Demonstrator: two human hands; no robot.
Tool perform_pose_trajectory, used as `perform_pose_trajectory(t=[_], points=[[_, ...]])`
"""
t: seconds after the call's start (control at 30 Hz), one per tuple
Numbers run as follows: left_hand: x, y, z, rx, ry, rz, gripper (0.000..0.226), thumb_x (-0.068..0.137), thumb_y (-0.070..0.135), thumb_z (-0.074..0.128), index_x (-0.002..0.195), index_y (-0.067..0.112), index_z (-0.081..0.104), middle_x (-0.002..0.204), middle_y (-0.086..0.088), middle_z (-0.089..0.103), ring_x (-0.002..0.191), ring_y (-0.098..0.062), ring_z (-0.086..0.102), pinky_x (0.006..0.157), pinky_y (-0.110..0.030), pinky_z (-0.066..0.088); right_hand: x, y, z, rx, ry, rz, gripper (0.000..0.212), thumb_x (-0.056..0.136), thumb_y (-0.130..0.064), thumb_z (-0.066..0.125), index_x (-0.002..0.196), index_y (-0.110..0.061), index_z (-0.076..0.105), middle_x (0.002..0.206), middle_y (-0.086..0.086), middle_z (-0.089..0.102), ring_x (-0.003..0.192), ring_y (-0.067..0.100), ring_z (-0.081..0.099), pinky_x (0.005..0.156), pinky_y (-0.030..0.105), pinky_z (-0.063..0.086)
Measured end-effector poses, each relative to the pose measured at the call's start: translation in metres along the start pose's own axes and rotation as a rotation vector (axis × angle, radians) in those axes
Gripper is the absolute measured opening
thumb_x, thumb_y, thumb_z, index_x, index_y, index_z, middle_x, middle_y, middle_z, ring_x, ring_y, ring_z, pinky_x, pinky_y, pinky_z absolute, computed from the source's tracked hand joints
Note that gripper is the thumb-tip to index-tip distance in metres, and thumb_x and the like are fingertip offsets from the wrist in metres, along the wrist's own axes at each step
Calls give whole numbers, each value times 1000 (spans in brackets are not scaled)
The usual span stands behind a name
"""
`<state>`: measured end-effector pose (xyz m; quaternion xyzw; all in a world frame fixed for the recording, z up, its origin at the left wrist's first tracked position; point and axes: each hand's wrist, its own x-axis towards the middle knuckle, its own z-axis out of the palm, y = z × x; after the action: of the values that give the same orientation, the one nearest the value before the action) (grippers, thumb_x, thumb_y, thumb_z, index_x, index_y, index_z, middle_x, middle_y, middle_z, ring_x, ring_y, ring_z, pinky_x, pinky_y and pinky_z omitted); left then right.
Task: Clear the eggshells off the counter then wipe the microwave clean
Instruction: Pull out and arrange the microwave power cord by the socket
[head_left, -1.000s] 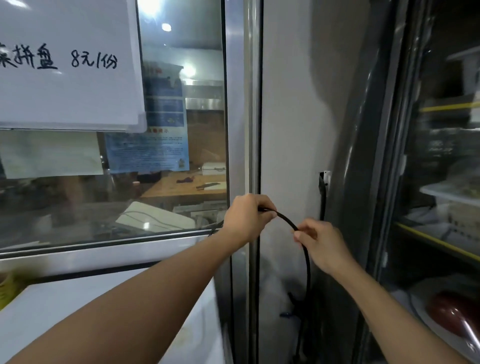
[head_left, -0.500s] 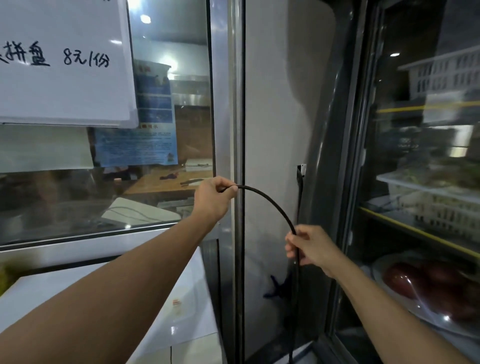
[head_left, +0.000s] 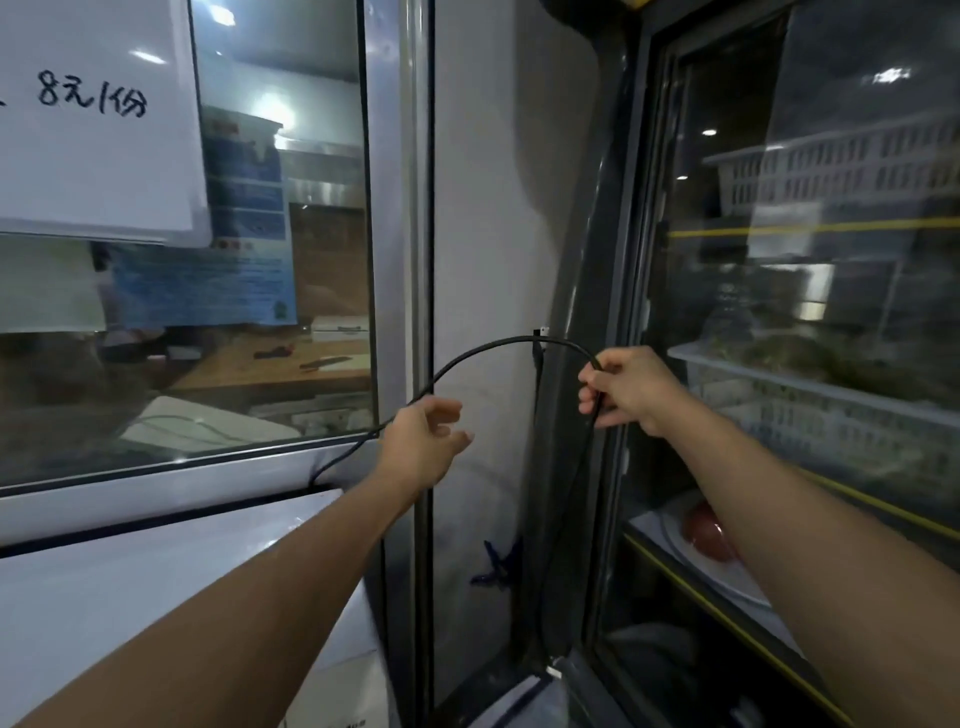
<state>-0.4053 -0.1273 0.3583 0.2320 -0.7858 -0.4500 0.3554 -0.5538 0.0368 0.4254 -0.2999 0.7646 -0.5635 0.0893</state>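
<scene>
Microwave (head_left: 156, 587) cord (head_left: 488, 348): your right hand (head_left: 631, 389) pinches it; left hand (head_left: 421, 441) loosely curled beside it, perhaps releasing.

black cable (head_left: 483, 349) lower run lost in shadow, white sign (head_left: 98, 119) cropped left

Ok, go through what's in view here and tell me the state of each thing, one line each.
Black cable: arched between both hands, hanging down past the right one.
Left hand: fingers loosely curled, cable passing behind it; grip unclear.
Right hand: curled round the cable.
Display fridge door: closed, shelves stocked behind glass.
Paper sign: hanging on the window.
White appliance: standing below the window.
</scene>
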Motion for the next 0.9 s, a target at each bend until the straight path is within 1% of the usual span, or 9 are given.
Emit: perform_pose_trajectory(t=[0.1,0.23,0.37,0.47,0.57,0.67,0.73,0.83,0.9], points=[[-10,-15,24,-61,-138,-66,38,84,12,69,120,8,58,116,-7,64,105,-19,60,91,-28,49,10,-16,-5,-14,1,-6,24,96,-7,47,73,-12,54,67,8,55,58,18,57,36,21,47],[-17,-28,55,-175,-262,-150,40,87,8,63,125,0,53,116,-12,62,98,-11,58,68,-5,46,27,-31,-7,0,6,-16,25,96,-7,47,72,-12,53,66,7,54,57,17,56,37,24,51],[-20,-31,80,-274,-320,-155,33,90,4,57,123,0,52,109,-15,62,74,8,61,61,3,41,44,-36,-3,20,22,-33,25,96,-7,47,73,-12,54,66,6,55,58,17,57,46,29,56],[-19,-29,88,-375,-301,-171,23,91,-1,53,114,-6,55,90,-20,62,60,1,62,57,-3,45,53,-34,-1,42,42,-46,24,96,-8,48,74,-13,55,66,6,55,58,16,58,46,30,56],[-8,-29,78,-426,-244,-201,7,90,-3,53,95,-6,58,69,-12,55,43,0,55,48,-10,45,58,-29,-2,71,67,-59,22,95,-7,49,75,-13,56,68,6,57,59,16,59,45,29,54],[6,-35,55,-331,-209,-187,10,89,1,58,80,1,61,64,-7,57,41,-3,50,46,-15,42,60,-21,-1,140,122,-53,23,94,-1,48,76,-15,55,67,7,58,58,17,59,42,27,53],[18,-42,37,-259,-156,-154,14,86,1,63,73,6,63,59,-3,61,42,-4,50,46,-15,43,59,-14,1,180,139,-41,23,93,2,48,78,-14,56,68,9,58,59,19,60,49,30,53],[37,-49,9,-159,-38,-98,13,79,2,70,77,11,62,55,3,60,53,-13,55,55,-23,51,55,-7,5,194,134,-46,20,92,2,49,82,-14,57,72,10,61,63,20,62,54,30,53],[49,-51,-5,-82,-16,-76,21,77,6,73,94,13,62,71,-1,61,68,-18,58,75,-37,56,53,-4,9,187,128,-64,20,92,2,48,82,-14,56,74,11,63,64,20,64,53,29,51]])
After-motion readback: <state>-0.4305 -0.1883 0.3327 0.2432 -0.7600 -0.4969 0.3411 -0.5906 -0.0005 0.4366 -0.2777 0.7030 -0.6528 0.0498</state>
